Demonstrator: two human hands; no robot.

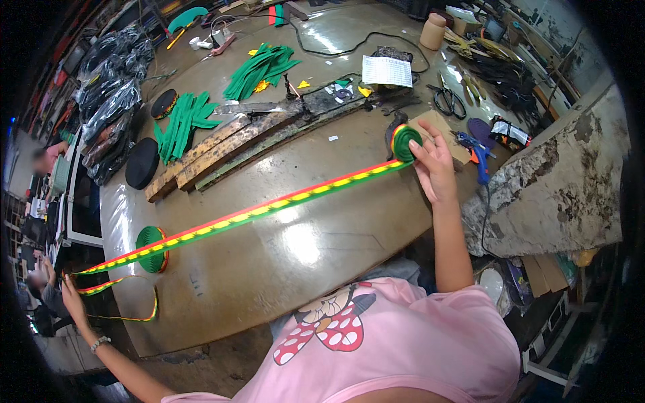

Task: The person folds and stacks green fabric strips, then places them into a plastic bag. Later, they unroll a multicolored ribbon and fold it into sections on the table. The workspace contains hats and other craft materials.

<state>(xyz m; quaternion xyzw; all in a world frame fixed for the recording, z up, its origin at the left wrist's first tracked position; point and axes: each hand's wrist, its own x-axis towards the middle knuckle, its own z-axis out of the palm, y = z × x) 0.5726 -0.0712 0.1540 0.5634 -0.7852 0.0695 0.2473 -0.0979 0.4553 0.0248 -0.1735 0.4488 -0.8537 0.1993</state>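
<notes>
Both hands closed: right hand (433, 168) on ribbon roll (406, 141), left hand (72, 295) seemingly pinching ribbon (269, 207)

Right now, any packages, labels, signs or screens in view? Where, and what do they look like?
Printed sheet: far side of the table, right of the green strips; white rectangle with a dark grid of rows.
Black bags: stacked along the table's far left edge; shiny black plastic, bulging.
Small white packet: right edge, behind the blue glue gun; white with dark print.
No signs or screens seen.
</notes>
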